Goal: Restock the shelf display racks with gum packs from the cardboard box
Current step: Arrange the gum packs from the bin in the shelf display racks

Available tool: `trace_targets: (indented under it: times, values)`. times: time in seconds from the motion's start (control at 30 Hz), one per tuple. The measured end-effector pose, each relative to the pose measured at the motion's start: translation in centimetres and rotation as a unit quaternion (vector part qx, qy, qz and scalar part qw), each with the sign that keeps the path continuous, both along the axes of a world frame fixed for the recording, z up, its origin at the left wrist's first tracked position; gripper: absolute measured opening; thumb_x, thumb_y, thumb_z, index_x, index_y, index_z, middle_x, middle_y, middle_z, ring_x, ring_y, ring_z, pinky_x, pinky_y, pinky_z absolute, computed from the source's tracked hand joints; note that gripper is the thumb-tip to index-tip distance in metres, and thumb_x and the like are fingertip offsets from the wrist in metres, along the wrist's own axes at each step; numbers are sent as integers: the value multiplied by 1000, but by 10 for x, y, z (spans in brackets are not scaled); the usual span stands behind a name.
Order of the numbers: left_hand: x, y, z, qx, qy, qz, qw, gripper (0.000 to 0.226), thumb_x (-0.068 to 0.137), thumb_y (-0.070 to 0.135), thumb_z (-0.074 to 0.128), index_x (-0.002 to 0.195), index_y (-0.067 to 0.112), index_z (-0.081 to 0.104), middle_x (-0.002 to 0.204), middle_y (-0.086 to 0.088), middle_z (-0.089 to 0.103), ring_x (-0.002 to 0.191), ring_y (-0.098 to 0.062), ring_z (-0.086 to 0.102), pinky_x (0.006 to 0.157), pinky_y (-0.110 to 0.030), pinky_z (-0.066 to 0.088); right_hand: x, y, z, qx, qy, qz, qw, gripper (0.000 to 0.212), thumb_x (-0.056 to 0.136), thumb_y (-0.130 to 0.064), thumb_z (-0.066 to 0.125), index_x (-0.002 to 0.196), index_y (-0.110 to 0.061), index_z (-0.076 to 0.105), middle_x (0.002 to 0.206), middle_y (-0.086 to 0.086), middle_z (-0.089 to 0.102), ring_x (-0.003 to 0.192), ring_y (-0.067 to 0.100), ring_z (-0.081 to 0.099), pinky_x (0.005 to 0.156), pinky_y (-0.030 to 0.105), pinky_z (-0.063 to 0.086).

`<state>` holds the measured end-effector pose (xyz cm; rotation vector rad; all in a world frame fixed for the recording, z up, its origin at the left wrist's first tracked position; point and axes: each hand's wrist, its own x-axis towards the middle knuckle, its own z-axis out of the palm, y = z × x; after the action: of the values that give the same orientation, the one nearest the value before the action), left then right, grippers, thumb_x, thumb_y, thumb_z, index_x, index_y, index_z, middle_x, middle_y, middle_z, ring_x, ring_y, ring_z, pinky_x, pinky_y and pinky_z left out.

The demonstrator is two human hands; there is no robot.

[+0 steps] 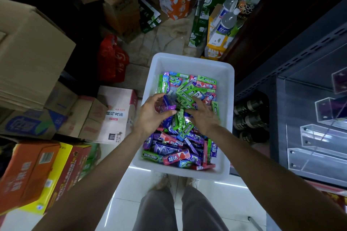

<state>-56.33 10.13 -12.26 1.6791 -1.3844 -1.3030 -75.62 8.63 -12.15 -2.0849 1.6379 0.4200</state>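
My left hand (150,116) grips a few purple gum packs (167,103), fingers curled round them, just above the heap at the centre of the frame. My right hand (203,116) lies on the heap of gum packs (178,144), fingers spread and pressing on green ones. The packs fill a white plastic bin (189,63) on the floor. Clear display racks (317,148) stand at the right edge; cardboard boxes (30,56) are stacked at the left.

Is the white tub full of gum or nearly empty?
Fairly full. Gum packs in green, purple and red lie heaped over most of the white tub's floor; only the far end shows bare.
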Motion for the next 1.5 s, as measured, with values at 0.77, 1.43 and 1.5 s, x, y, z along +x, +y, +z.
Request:
trace_targets:
  times: [0.77,1.43,1.5]
  values:
    - [-4,16,13,-12,34,-1,999,55,68,33,82,115,21,55,106,5,65,103,-13,60,94,-28,47,-5,30,15,11,-194,-202,960,34,87,-7,63,116,-5,45,89,7,58,80,22,58,57,18,39]
    - [-137,-15,213,-101,127,-56,985,14,88,28,63,83,17,57,85,-9,68,83,-22,70,73,-45,58,-143,60,216,-34,-692,-472,546,12,91,-6,54,103,-8,56,91,13,66,76,18,69,67,27,59]
    - [-163,-12,226,-100,146,-69,982,12,90,25,61,85,14,57,83,-6,67,78,-15,70,71,-42,59,-171,70,229,-66,-700,-448,553,12,91,-7,54,102,-11,58,96,9,68,82,16,68,72,27,58]
